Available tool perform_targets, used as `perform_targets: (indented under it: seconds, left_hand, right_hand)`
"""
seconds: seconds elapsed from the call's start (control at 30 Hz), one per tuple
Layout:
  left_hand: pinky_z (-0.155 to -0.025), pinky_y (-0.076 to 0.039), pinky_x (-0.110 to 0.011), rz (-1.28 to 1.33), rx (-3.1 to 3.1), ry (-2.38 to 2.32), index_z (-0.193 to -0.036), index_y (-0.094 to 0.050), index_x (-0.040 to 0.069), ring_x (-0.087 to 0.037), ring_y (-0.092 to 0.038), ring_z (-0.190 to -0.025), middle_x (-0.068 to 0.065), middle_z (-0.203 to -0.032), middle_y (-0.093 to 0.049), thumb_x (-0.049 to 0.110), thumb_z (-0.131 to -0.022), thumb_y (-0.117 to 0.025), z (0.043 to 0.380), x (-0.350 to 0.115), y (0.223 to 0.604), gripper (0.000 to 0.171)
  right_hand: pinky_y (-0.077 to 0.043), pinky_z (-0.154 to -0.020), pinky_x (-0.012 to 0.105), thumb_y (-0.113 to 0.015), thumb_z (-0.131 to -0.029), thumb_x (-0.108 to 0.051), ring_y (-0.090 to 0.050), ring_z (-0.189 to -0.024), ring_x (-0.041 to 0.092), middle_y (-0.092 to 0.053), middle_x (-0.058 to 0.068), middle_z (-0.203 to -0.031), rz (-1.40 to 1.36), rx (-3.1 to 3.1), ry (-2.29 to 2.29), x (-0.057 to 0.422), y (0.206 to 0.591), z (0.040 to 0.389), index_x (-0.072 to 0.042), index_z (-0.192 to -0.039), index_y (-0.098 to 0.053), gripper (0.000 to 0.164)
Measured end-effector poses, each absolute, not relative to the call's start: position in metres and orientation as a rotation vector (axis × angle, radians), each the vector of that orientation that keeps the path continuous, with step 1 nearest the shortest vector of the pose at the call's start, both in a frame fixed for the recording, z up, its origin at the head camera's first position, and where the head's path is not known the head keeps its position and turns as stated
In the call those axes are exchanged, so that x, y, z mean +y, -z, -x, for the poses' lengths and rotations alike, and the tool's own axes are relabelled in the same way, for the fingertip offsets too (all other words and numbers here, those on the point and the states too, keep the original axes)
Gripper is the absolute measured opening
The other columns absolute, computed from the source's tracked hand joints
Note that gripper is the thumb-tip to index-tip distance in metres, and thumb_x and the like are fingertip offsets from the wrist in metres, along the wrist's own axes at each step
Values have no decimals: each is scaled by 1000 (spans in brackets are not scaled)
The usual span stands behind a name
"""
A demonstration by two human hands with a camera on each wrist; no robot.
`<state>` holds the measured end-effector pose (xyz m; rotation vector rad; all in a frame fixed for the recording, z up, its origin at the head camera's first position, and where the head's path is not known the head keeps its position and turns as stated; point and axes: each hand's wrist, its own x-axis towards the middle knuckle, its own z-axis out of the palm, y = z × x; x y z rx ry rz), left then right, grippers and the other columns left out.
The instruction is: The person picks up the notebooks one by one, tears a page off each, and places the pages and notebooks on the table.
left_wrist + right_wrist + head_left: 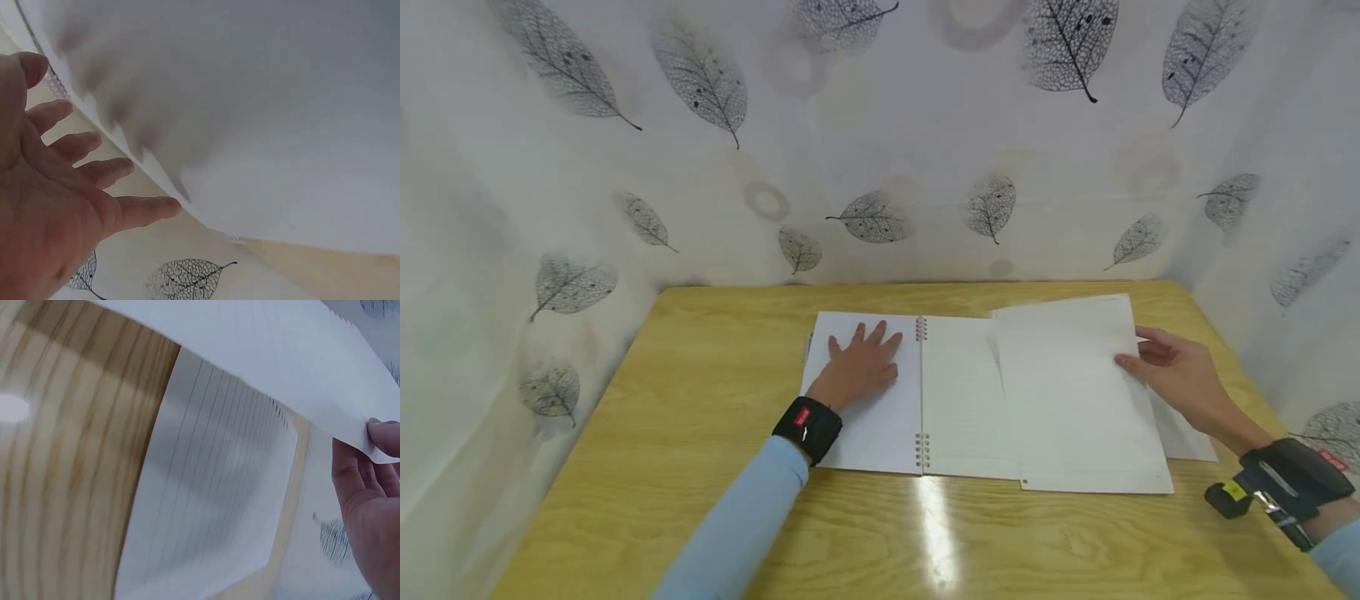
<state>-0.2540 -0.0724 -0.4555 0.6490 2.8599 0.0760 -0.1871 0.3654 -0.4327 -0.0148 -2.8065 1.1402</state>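
Note:
A spiral notebook lies open on the table, its left page [880,437] blank and its right page [962,392] faintly lined. My left hand [859,371] rests on the left page with fingers spread. Between thumb and fingers, my right hand [1186,379] pinches the right edge of a loose white sheet [1078,400], raised over part of the right page. Beneath that sheet, another lined sheet [206,469] with a perforated edge lies on the table; a corner of this lower sheet [1187,442] shows in the head view.
The wooden table [722,400] extends left and in front of the notebook. A leaf-patterned curtain [880,150] hangs behind the table and along both sides. Something thin and dark [807,346] peeks out at the notebook's left edge.

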Motion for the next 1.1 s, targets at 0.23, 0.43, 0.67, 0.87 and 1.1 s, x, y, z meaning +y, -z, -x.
perform_targets:
  seconds: [0.23, 0.43, 0.67, 0.87, 1.1]
  left_hand:
    - [-102, -22, -76, -623, 2835, -80, -154, -31, 26, -38, -18, -142, -10, -160, -24, 51, -100, -42, 228, -89, 450, 61]
    - [-102, -24, -76, -652, 2874, -91, -152, -34, 25, -39, -21, -140, -11, -159, -28, 54, -98, -45, 208, -101, 450, 63]
    - [-100, -26, -76, -669, 2886, -54, -151, -37, 23, -40, -24, -139, -13, -157, -32, 55, -96, -47, 189, -111, 450, 64]
    - [-100, -27, -76, -678, 2897, -71, -150, -39, 21, -39, -23, -140, -14, -157, -31, 53, -96, -48, 178, -121, 454, 63]
    - [-99, -30, -75, -661, 2939, -154, -148, -42, 17, -42, -25, -138, -18, -155, -33, 47, -96, -53, 169, -130, 455, 61]
  right_hand:
    - [-47, -53, 6, -69, -89, -36, -50, -73, -21, -63, -13, -93, 168, -2804, -1144, 414, 443, 184, 9, -144, -38, 77]
    - [-48, -54, 17, -63, -91, -41, -67, -89, 21, -56, 43, -121, 273, -2863, -1045, 441, 450, 186, 8, -146, -33, 80]
    - [-46, -78, 67, -56, -93, -48, -44, -113, 60, -43, 48, -130, 438, -2870, -1052, 463, 465, 193, 6, -150, -25, 84]
    - [-44, -83, 70, -55, -95, -43, -45, -112, 59, -44, 47, -127, 467, -2869, -984, 472, 475, 196, 8, -148, -27, 80]
    - [-41, -85, 71, -56, -97, -31, -43, -112, 60, -45, 48, -125, 478, -2887, -889, 467, 479, 198, 10, -146, -30, 70]
